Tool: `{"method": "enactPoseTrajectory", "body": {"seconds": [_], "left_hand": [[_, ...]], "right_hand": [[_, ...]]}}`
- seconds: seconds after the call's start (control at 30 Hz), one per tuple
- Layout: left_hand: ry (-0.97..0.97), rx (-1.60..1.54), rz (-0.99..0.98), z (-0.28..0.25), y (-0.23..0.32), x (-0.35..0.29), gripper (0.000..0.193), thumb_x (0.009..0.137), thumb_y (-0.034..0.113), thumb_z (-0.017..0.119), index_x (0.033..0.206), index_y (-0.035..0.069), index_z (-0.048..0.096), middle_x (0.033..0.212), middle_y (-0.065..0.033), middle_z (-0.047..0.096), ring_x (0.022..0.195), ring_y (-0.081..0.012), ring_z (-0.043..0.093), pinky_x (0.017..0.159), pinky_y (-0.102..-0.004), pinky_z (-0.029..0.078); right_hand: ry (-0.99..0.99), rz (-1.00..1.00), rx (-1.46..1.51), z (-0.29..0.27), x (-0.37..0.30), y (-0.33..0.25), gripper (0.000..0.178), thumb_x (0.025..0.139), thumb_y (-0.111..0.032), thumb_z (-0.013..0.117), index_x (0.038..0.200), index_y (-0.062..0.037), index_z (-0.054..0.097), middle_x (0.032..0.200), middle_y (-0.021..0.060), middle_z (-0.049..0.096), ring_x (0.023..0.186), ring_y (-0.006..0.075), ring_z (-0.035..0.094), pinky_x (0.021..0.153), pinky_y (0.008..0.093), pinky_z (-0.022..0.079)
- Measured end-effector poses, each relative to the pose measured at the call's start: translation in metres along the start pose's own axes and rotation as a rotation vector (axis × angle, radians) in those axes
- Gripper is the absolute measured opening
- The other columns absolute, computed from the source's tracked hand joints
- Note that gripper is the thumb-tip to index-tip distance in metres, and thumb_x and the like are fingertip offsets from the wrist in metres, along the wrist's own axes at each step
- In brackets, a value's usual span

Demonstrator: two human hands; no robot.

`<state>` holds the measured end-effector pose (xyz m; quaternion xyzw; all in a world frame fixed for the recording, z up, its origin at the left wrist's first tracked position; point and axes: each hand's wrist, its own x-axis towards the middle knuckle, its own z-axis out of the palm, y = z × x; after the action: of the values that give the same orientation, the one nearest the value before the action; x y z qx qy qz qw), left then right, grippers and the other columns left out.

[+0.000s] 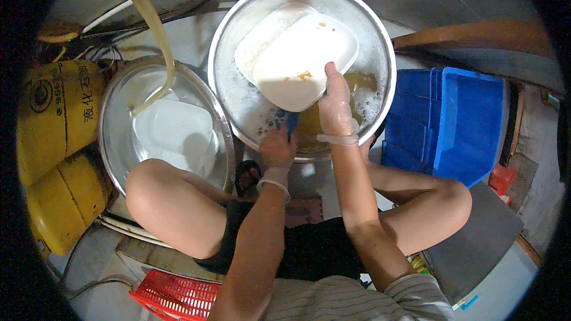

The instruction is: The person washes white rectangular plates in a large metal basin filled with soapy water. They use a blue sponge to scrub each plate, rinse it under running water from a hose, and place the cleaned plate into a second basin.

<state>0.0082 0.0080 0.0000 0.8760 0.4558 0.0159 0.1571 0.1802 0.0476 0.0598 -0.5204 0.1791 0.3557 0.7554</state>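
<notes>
Soapy steel basin [380, 53] | right hand [336, 104] grip grasping white tray [303, 59] | left hand [278, 145] grip clenched on blue sponge [289, 122]

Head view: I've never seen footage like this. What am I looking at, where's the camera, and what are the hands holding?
The camera sits on a person's head and looks down through a fisheye lens, so straight edges curve near the rim. The bare knees and forearms coming in from the bottom belong to that person, who sits low over the work.

Both hands wear thin clear gloves. The right hand holds a white rectangular plate, tilted, over a big steel basin of soapy, yellowish water. A second white plate lies under it. The left hand grips a blue scrubbing cloth at the basin's near edge.

To the left, another steel basin holds white dishes in clear water, fed by a hose. Yellow gas cylinders stand at far left, blue crates at right.
</notes>
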Motion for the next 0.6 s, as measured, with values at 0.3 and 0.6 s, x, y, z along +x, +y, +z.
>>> {"method": "enactPoseTrajectory", "body": {"seconds": [0.3, 0.6], "left_hand": [[0.171, 0.038, 0.042, 0.002, 0.003, -0.002, 0.038, 0.072, 0.033, 0.059, 0.101, 0.010, 0.056, 0.085, -0.0157, 0.058, 0.069, -0.0300, 0.058, 0.059, -0.0413, 0.047], [-0.028, -0.046, -0.042, -0.010, 0.007, 0.001, 0.037, 0.074, 0.035, 0.057, 0.102, 0.010, 0.055, 0.085, -0.0159, 0.058, 0.068, -0.0298, 0.059, 0.056, -0.0405, 0.048]], "right_hand": [[-0.155, 0.082, -0.725, -0.003, 0.015, -0.012, 0.033, 0.083, -0.026, 0.051, 0.100, 0.0025, 0.052, 0.080, 0.0075, 0.057, 0.065, 0.0142, 0.054, 0.054, 0.0241, 0.044], [-0.034, 0.219, -0.679, -0.054, 0.031, -0.012, 0.026, 0.085, -0.024, 0.042, 0.095, -0.0016, 0.051, 0.076, 0.0071, 0.057, 0.062, 0.0163, 0.055, 0.053, 0.0270, 0.043]]}}
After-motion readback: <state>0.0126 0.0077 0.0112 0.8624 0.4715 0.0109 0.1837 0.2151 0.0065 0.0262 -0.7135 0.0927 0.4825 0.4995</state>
